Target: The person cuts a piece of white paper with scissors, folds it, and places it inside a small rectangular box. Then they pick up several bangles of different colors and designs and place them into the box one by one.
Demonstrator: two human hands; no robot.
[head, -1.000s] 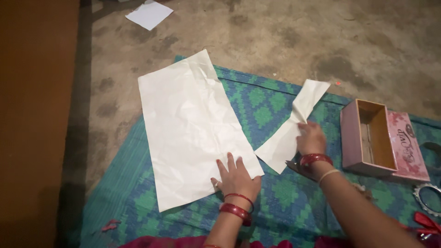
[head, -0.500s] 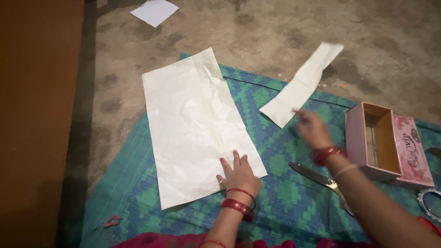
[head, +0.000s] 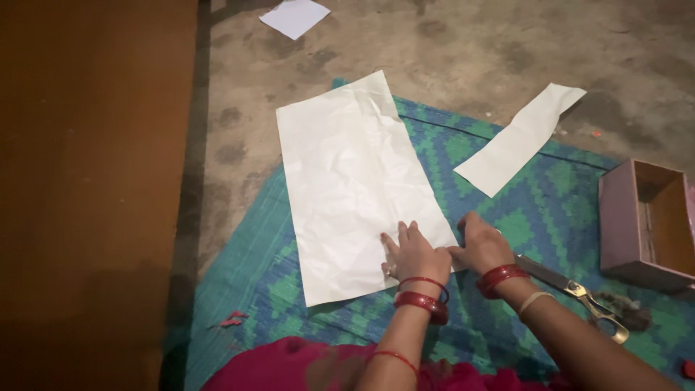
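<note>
A blue-and-green woven mat [head: 507, 217] carries my large creased white paper sheet [head: 355, 188]. My left hand [head: 414, 255] presses it flat, fingers together; my right hand [head: 481, 242] touches its near corner, fingers curled.

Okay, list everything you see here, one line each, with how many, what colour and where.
Large paper sheet: one, white, creased, on the mat's left part.
Paper strip: one, white, across the mat's far edge.
Small paper piece: one, white, on the far floor.
Mat: one, green and blue patterned, on the concrete floor.
Box: one, pink, open, right edge.
Scissors: one pair, metal, beside the right wrist.
Red scraps: few, mat's near left edge.
Left hand: flat on the large sheet, red bangles.
Right hand: at the sheet's near right corner, red bangle.
</note>
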